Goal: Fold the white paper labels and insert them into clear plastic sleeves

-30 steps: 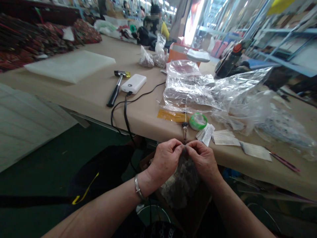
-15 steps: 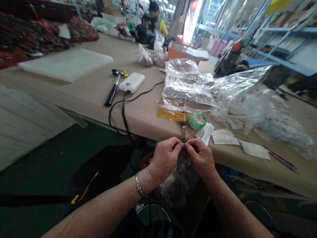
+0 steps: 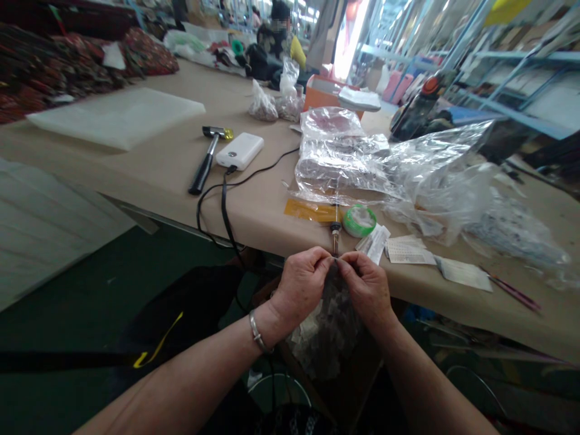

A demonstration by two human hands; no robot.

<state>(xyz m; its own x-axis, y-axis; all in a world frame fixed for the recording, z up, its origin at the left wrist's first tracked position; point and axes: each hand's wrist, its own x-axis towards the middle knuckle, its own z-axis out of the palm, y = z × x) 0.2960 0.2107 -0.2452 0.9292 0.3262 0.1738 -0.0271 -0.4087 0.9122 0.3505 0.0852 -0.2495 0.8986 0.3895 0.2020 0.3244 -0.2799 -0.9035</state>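
My left hand (image 3: pixel 304 279) and my right hand (image 3: pixel 368 285) meet just off the table's front edge, fingertips almost touching. Both are closed in a pinch on something tiny and thin between them, too small to make out. Right beyond the fingertips, a slim rod-like tool with a black collar (image 3: pixel 335 227) points toward me over the edge. Beside it lie a green-rimmed roll (image 3: pixel 359 220) and a strip of amber film (image 3: pixel 308 210). Small white printed labels (image 3: pixel 375 243) rest to the right. Below my hands is a heap of pale scraps (image 3: pixel 328 338), partly hidden by them.
On the table (image 3: pixel 258 211) lie a hammer (image 3: pixel 209 160), a white power bank (image 3: pixel 240 151) with black cables, crumpled clear plastic bags (image 3: pixel 348 160), tweezers-like pink tool (image 3: pixel 512 290) and a white foam sheet (image 3: pixel 120 118). A person (image 3: pixel 276 45) is at the far side.
The view has shifted slightly. My hands keep the same pinch near the rod-like tool's end, with the fingertips barely moved.
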